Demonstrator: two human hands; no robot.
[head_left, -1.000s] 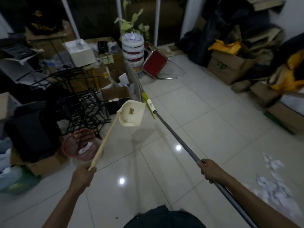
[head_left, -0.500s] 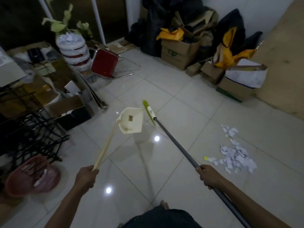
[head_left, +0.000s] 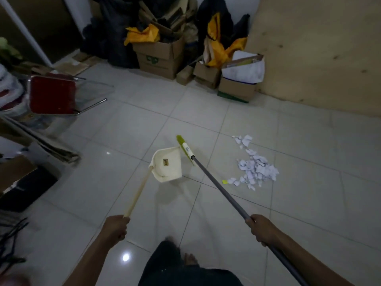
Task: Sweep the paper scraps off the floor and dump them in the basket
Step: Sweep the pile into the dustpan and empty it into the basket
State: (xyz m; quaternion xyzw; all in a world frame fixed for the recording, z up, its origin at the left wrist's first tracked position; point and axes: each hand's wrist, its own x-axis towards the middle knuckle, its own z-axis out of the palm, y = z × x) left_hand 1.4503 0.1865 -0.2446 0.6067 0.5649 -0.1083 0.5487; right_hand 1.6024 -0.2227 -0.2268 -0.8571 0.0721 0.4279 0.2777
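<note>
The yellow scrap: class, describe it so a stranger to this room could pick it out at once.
From the big tan board on the right, come down to the tiled floor, where a heap of paper scraps lies. At the heap's near left edge, just right of the grey broom handle, lies the yellow scrap, the only bright yellow piece among white ones.

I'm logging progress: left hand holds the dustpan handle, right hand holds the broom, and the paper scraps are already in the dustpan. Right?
No. The head view shows the paper scraps piled on the floor right of the broom, not in the dustpan. The left hand and right hand grips are as stated.
</note>
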